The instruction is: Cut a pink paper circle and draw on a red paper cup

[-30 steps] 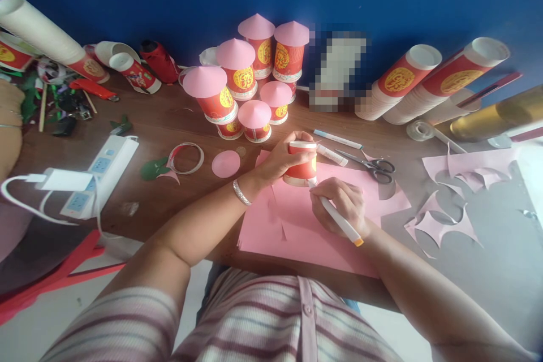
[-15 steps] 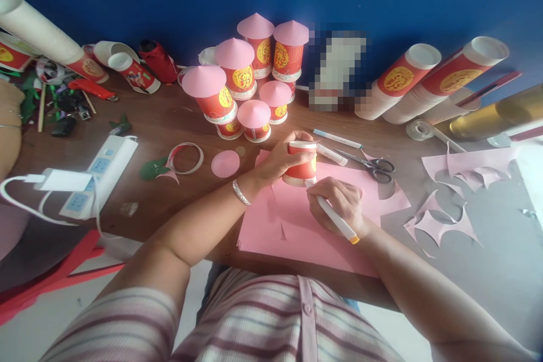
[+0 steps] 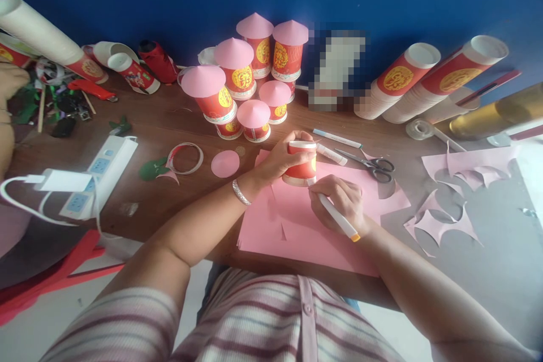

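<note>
My left hand (image 3: 285, 157) is wrapped round a red and white paper cup (image 3: 300, 165), keeping it over a stack of pink paper (image 3: 271, 226). In my right hand (image 3: 339, 201) is a white marker (image 3: 339, 216) with an orange end. Its tip points at the white band low on the cup; whether it touches I cannot tell. Just beyond the cup lie a blue-and-white marker (image 3: 337, 138) and another pale marker (image 3: 332, 154). Black-handled scissors (image 3: 377, 168) rest at the paper's far right corner.
Red cups with pink cone tops (image 3: 235, 65) cluster at the back. Cup stacks (image 3: 399, 76) and a tape roll (image 3: 419, 129) stand right, near pink paper scraps (image 3: 441, 226). Leftward are a paper ring (image 3: 185, 158), a pink disc (image 3: 225, 164), a power strip (image 3: 99, 175) and another person's arm (image 3: 6, 119).
My right hand and the marker have shifted very slightly to the right along the cup's lower band. My left hand keeps its hold. The other person's arm at far left has moved.
</note>
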The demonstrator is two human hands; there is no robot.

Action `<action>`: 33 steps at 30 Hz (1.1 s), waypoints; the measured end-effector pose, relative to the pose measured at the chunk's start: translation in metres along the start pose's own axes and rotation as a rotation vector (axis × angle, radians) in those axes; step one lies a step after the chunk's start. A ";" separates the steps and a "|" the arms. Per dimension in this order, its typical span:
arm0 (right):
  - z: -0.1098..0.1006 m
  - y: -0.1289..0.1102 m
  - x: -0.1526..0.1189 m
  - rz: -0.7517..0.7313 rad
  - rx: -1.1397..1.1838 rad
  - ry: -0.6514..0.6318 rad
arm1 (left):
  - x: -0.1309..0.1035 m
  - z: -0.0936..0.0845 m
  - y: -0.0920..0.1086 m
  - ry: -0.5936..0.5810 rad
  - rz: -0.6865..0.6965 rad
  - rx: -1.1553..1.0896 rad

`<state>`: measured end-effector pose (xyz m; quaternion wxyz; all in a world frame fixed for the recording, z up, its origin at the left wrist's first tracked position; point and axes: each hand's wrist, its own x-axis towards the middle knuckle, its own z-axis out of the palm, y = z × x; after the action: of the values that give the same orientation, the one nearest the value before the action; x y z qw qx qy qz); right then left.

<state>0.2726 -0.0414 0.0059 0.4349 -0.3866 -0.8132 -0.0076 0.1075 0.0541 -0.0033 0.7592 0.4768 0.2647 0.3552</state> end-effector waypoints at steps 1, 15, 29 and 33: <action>0.000 0.000 0.000 -0.001 0.002 -0.003 | 0.000 0.000 0.000 -0.005 -0.001 -0.003; 0.000 -0.001 -0.002 -0.013 0.012 -0.010 | 0.001 0.000 -0.002 0.003 -0.004 -0.018; -0.002 -0.002 0.000 -0.023 0.022 -0.006 | -0.002 0.002 0.005 0.029 -0.051 -0.004; -0.001 0.000 -0.001 -0.021 0.022 -0.008 | -0.002 0.003 0.005 0.030 -0.046 0.002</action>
<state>0.2733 -0.0426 0.0054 0.4357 -0.3734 -0.8190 -0.0018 0.1071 0.0524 0.0021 0.7628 0.4659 0.2870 0.3445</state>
